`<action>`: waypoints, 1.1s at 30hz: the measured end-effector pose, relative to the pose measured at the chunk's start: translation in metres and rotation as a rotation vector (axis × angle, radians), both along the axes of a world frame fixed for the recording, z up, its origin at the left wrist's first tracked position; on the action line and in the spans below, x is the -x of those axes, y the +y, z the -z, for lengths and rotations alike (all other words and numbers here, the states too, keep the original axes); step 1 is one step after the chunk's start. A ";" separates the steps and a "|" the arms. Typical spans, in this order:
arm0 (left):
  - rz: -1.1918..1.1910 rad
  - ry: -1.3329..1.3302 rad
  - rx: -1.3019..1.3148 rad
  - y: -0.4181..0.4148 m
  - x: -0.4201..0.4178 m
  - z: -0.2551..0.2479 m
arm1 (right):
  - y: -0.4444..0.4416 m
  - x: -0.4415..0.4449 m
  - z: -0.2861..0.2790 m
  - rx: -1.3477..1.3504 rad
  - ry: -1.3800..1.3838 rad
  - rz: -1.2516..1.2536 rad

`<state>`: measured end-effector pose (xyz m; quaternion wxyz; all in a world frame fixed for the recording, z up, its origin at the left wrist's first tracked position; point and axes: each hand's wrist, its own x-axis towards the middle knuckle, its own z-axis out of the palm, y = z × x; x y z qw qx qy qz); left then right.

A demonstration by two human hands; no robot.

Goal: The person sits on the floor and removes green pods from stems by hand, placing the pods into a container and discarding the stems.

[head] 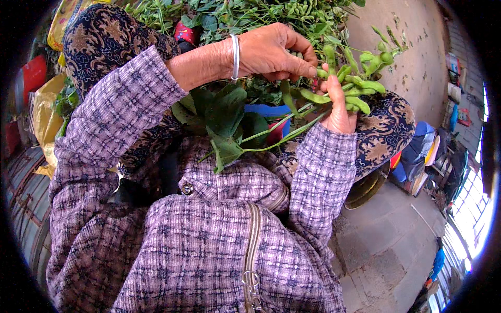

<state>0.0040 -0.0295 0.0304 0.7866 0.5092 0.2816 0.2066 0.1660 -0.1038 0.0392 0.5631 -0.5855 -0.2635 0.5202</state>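
Observation:
My left hand (280,51), with a silver bangle at the wrist, reaches across from the left. Its thumb and forefinger pinch the end of a green soybean pod (322,73); its other fingers curl underneath, partly hidden. My right hand (339,103) grips a soybean plant stem (291,135) among a cluster of plump green pods (362,86). The two hands nearly touch at the fingertips. Large dark green leaves (227,125) hang from the plant's lower left end, above my lap. More pods stand out at the branch tip (397,51) on the upper right.
Beyond my hands lies a heap of leafy soybean plants (250,15). A blue object (266,110) shows between my patterned trouser legs. A yellow bag (49,113) is at left. A round metal vessel (368,191) sits by my right knee; assorted items (420,152) stand farther right.

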 end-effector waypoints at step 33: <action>-0.108 -0.111 0.525 0.007 -0.002 0.016 | 0.006 -0.007 0.027 -0.073 -0.488 -0.206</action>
